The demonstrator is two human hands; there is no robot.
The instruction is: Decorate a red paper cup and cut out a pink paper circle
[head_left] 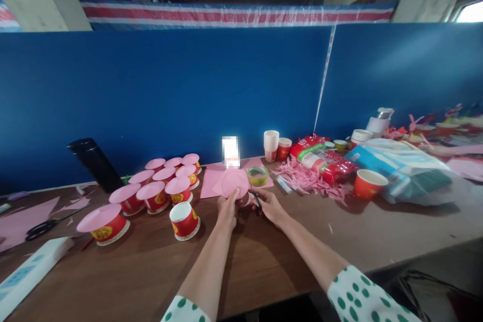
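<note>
Your left hand (228, 208) pinches the pink paper (234, 181) by its near edge, above the middle of the bench (264, 264); your right hand (269, 207) grips the scissors (255, 195). Expect the paper to be light, pliable and easily creased; hold it lightly at the edge.

In the centre of the frame, over the table (143, 271), the left hand (229, 209) holds a paper disc (233, 183); the right hand (272, 207) has scissors (256, 198), at the right side of it. A tape roll (261, 181) lies behind. At left stand the disc-topped cups (156, 205), with a bottle (96, 165) behind and a single cup (184, 221) before them. At right, paper strips (305, 178) lie before a packet (319, 161), and a plastic bag (411, 171) farther right. Behind the table stands a partition (188, 85).
</note>
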